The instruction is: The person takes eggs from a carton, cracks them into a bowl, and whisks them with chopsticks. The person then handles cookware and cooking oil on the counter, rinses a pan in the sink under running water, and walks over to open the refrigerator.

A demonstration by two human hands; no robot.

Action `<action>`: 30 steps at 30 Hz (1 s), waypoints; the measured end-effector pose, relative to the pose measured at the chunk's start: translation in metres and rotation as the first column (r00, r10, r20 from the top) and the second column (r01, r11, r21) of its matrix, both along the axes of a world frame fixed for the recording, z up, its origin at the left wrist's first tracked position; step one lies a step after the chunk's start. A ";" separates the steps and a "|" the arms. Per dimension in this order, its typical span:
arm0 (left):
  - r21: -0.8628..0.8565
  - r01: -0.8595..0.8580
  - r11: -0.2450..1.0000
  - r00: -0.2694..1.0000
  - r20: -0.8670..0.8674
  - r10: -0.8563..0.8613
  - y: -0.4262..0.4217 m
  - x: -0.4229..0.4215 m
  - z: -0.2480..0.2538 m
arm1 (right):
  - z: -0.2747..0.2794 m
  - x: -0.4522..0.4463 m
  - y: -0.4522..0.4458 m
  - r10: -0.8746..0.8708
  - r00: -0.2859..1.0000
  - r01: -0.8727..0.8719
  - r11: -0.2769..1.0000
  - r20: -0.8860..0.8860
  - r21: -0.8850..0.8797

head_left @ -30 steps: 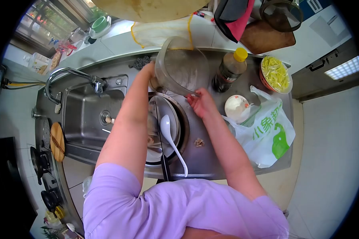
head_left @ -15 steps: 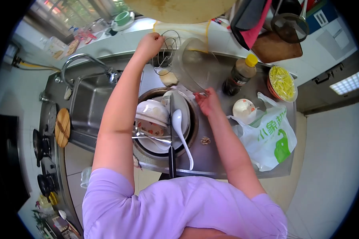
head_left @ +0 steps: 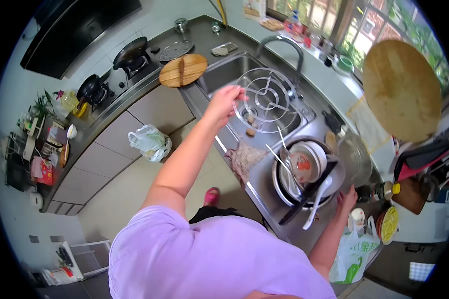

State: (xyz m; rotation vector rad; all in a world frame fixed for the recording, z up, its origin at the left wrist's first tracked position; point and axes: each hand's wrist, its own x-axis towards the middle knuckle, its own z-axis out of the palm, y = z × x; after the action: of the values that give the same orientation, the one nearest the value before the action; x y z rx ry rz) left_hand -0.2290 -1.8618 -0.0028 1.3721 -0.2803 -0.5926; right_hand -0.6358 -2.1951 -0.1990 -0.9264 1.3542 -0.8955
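A round metal wire rack [head_left: 265, 99] hangs over the sink [head_left: 224, 74], its rim pinched in my left hand [head_left: 225, 102]. My right hand [head_left: 347, 198] is low on the right, beside the clear bowl [head_left: 353, 158] and the dark bottle with a yellow cap [head_left: 379, 192]; whether its fingers touch the bowl is too small to tell. Between my hands, a large basin [head_left: 279, 187] holds stacked bowls [head_left: 304, 162], utensils and a white ladle [head_left: 322, 192], with a black-handled knife [head_left: 304, 199] lying across it.
A cloth [head_left: 245, 158] hangs on the counter edge. Beyond the sink are a wooden lid [head_left: 183, 70] and two pans [head_left: 130, 53] on the stove. A plastic bag [head_left: 353, 254] and a bowl of yellow shreds [head_left: 388, 224] lie right. The faucet [head_left: 300, 55] arches over the sink.
The view has turned left toward the stove. My left hand has lifted the wire rack from behind the basin and carried it over the sink. My right hand stays near the clear bowl.
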 end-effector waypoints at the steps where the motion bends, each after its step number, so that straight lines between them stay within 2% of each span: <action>1: -0.026 -0.014 1.000 1.000 0.002 0.014 0.028 0.011 0.001 | -0.002 0.001 0.003 -0.001 0.987 -0.044 0.961 -0.160 -0.273; 2: -0.020 -0.084 0.996 0.996 -0.017 0.084 0.058 0.025 0.000 | 0.025 0.016 0.025 -0.067 0.952 -0.107 0.843 -0.299 -0.528; 3: -0.004 -0.152 0.988 0.988 -0.036 0.152 0.084 0.036 -0.002 | 0.068 0.034 0.067 -0.170 0.899 -0.198 0.664 -0.404 -0.721; 4: -0.017 -0.164 0.986 0.986 -0.039 0.163 0.109 0.046 -0.009 | 0.101 0.066 0.103 -0.124 0.929 -0.209 0.600 -0.348 -0.772; 5: -0.059 -0.190 0.980 0.980 -0.069 0.185 0.137 0.059 -0.019 | 0.130 0.108 0.146 0.010 0.965 -0.226 0.543 -0.262 -0.809; 6: -0.104 -0.211 0.972 0.975 -0.093 0.202 0.163 0.073 -0.025 | 0.155 0.150 0.189 0.196 0.941 -0.339 0.528 -0.276 -0.779; 7: -0.125 -0.213 0.969 0.976 -0.079 0.204 0.188 0.085 -0.025 | 0.173 0.196 0.233 0.350 0.873 -0.465 0.389 -0.340 -0.795; 8: -0.095 -0.217 0.972 0.971 -0.126 0.204 0.211 0.094 -0.027 | 0.177 0.238 0.268 0.451 0.750 -0.630 0.263 -0.484 -0.731; 9: -0.066 -0.224 0.972 0.960 -0.187 0.208 0.237 0.107 -0.031 | 0.186 0.290 0.316 0.568 0.626 -0.653 0.008 -0.534 -0.757; 10: -0.085 -0.243 0.966 0.953 -0.207 0.222 0.260 0.118 -0.034 | 0.195 0.329 0.362 0.625 0.500 -0.747 -0.040 -0.600 -0.664; 11: -0.058 -0.261 0.964 0.951 -0.188 0.246 0.284 0.126 -0.040 | 0.205 0.365 0.404 0.668 0.357 -0.789 -0.159 -0.653 -0.593; 13: -0.038 -0.320 0.947 0.937 -0.161 0.310 0.328 0.145 -0.039 | 0.212 0.429 0.472 0.573 0.177 -0.712 -0.487 -0.800 -0.506; 14: -0.030 -0.362 0.932 0.922 -0.161 0.353 0.349 0.151 -0.037 | 0.215 0.455 0.497 0.581 0.159 -0.692 -0.511 -0.798 -0.509; 16: -0.060 -0.427 0.902 0.892 -0.191 0.410 0.393 0.166 -0.035 | 0.218 0.500 0.542 0.441 0.000 -0.593 -0.722 -0.897 -0.355; 20: -0.075 -0.525 0.848 0.842 -0.188 0.505 0.463 0.205 -0.038 | 0.224 0.577 0.600 0.376 -0.073 -0.438 -0.844 -0.924 -0.309; 21: -0.077 -0.548 0.833 0.827 -0.195 0.527 0.474 0.212 -0.034 | 0.228 0.596 0.612 0.357 -0.125 -0.397 -0.873 -0.926 -0.283; 23: -0.174 -0.573 0.801 0.818 -0.184 0.545 0.497 0.230 -0.025 | 0.232 0.638 0.630 0.338 -0.181 -0.333 -0.905 -0.923 -0.266; 25: -0.192 -0.580 0.791 0.814 -0.165 0.557 0.521 0.246 -0.023 | 0.235 0.689 0.637 0.478 -0.030 -0.278 -0.848 -0.878 -0.452; 27: -0.170 -0.634 0.754 0.773 -0.173 0.611 0.540 0.263 -0.020 | 0.250 0.750 0.637 0.462 -0.066 -0.418 -0.818 -0.885 -0.396; 29: -0.085 -0.622 0.778 0.779 -0.167 0.605 0.568 0.280 -0.048 | 0.256 0.831 0.631 0.566 -0.024 -0.373 -0.770 -0.824 -0.518; 30: -0.033 -0.616 0.787 0.779 -0.174 0.603 0.577 0.285 -0.066 | 0.263 0.870 0.630 0.564 -0.040 -0.393 -0.768 -0.825 -0.506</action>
State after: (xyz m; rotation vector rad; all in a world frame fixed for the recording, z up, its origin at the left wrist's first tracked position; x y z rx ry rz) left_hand 0.0563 -1.2844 -0.0689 1.2290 0.2689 -0.1308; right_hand 0.2343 -1.5653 0.0638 -2.3801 -0.9894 -0.2270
